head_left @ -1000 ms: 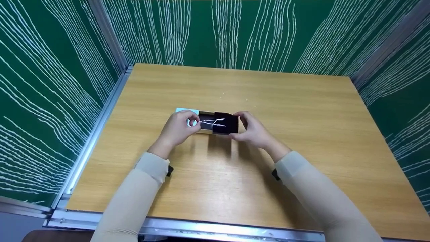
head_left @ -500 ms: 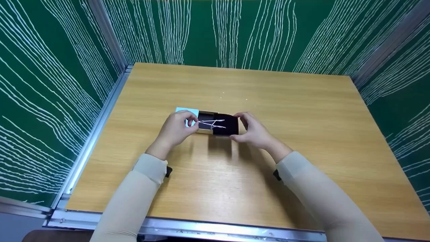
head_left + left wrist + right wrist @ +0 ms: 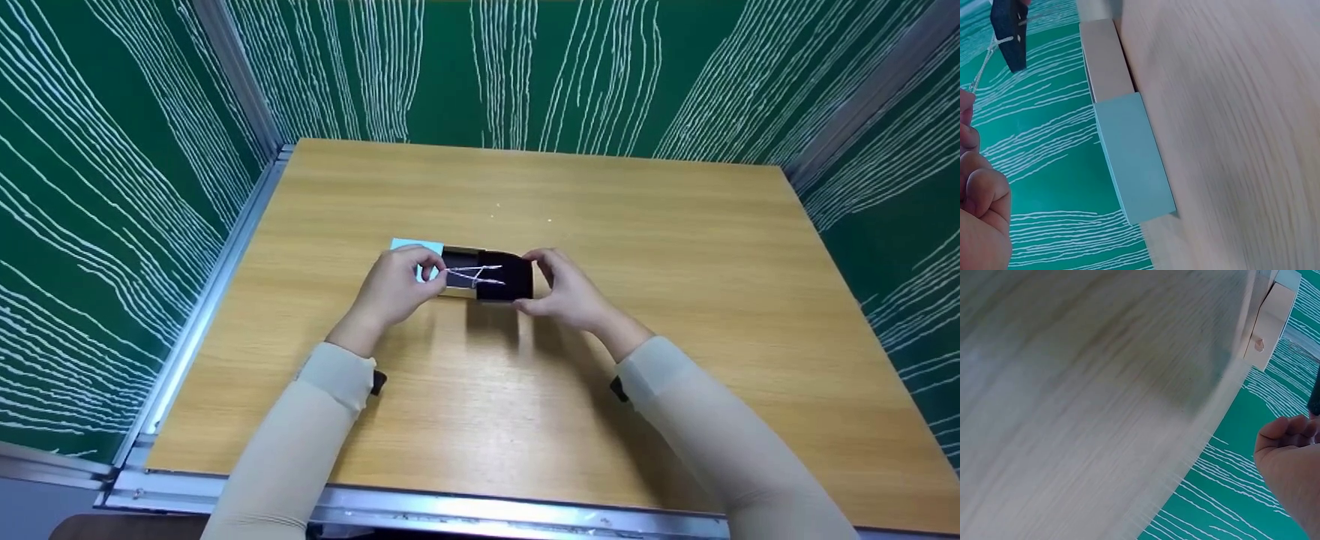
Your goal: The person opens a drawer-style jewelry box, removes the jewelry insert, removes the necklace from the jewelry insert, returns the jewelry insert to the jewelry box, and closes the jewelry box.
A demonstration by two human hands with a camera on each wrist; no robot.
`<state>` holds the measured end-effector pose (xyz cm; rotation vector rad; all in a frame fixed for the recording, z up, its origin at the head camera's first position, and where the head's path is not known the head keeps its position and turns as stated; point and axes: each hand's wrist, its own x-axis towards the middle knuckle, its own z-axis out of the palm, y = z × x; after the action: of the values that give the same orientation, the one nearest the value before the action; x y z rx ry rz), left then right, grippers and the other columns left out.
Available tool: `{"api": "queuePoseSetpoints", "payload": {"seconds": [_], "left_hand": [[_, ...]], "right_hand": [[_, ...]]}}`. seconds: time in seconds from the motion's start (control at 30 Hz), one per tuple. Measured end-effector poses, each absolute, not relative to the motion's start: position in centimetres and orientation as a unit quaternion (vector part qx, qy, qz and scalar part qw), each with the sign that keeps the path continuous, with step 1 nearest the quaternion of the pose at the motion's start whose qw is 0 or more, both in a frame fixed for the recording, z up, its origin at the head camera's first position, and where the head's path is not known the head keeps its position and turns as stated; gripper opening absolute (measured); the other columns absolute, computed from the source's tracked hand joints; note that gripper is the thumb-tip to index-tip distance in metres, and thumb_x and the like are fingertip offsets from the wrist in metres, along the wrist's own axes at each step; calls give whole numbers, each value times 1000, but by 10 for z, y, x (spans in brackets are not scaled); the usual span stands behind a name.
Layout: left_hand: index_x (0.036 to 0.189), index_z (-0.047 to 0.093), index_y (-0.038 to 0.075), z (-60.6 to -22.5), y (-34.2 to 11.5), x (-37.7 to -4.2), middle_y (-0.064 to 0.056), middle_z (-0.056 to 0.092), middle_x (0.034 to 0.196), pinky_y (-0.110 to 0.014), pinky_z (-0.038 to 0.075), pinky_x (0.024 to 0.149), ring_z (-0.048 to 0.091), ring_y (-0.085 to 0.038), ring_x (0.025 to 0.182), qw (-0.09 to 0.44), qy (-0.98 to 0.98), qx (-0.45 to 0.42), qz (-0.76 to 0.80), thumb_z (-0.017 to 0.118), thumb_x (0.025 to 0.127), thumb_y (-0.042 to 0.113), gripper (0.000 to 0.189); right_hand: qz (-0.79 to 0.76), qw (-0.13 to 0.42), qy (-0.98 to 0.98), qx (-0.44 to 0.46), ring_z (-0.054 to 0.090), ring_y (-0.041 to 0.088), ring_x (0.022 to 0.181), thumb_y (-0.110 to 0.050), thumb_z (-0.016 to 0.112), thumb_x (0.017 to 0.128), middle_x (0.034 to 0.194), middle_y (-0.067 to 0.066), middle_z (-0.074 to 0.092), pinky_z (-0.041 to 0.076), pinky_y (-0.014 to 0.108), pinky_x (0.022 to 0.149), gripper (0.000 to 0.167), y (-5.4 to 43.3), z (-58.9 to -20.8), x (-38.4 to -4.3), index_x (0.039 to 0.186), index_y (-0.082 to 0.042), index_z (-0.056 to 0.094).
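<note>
A thin silvery-white chain runs in a narrow V over a black pad, and in the left wrist view it passes round the pad. My left hand pinches the chain's gathered end between thumb and fingertips. On the right, my right hand grips the pad by its opposite edges, holding it above the table. Below and behind stands a drawer box: a light blue sleeve with a tan tray pulled partly out. In the head view the left hand covers part of the sleeve.
The wooden table carries a few tiny white specks beyond the box. Green panels with white wavy lines stand at the back and both sides. A metal rail edges the table's front.
Both hands stay almost in place. The pad and the chain shift only very slightly; the grips look the same throughout.
</note>
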<state>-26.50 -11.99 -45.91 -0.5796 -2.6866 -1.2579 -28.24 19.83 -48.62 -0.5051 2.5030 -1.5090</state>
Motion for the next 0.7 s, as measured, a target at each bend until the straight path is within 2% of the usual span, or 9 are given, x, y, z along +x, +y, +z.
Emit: {"api": "queuePoseSetpoints", "payload": {"seconds": [0.33, 0.5, 0.7], "left_hand": [[100, 78, 12, -466, -106, -267, 2, 63, 93, -31, 46, 81, 55, -15, 85, 45, -883, -217, -415, 74, 106, 15, 8], [103, 81, 10, -469, -97, -269, -1, 67, 94, -31, 49, 83, 60, -16, 88, 46, -881, -230, -410, 75, 105, 16, 9], [109, 83, 10, -470, -94, -269, -4, 71, 100, -33, 54, 88, 65, -19, 94, 27, -884, -227, -408, 78, 104, 18, 11]], "right_hand": [[-490, 82, 852, -165, 45, 40, 160, -9, 94, 83, 147, 25, 53, 29, 49, 142, 80, 193, -486, -283, 152, 4, 55], [-495, 83, 848, -167, 46, 39, 156, -9, 94, 83, 148, 25, 53, 31, 50, 141, 80, 188, -487, -282, 152, 5, 56], [-500, 84, 844, -174, 50, 35, 143, -7, 95, 82, 141, 22, 54, 34, 51, 139, 80, 184, -489, -280, 151, 5, 57]]}}
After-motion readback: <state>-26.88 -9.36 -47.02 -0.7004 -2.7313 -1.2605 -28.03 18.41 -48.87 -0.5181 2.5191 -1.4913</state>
